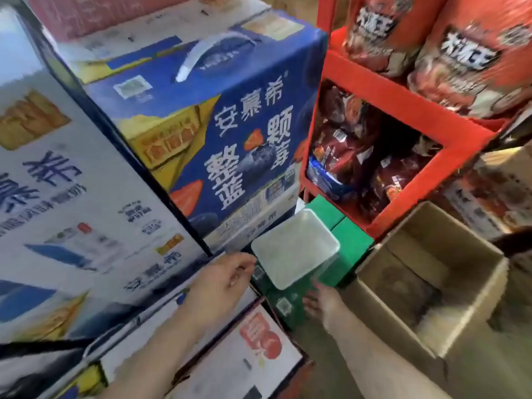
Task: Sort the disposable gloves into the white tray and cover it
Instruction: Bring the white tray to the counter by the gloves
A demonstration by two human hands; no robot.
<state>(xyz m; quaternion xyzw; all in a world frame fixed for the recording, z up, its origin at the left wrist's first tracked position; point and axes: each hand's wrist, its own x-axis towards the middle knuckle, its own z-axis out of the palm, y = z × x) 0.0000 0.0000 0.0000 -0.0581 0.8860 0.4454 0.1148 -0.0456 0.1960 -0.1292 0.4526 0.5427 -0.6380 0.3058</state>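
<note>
Hands (221,279) (318,298) beside white tray (295,249)

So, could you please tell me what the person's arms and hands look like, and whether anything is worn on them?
Both arms are bare along all that shows, with no sleeves in view. The left hand and the right hand wear no gloves, and I see no watch, bracelet or ring, though the picture is blurred, so small items could be missed.
</note>
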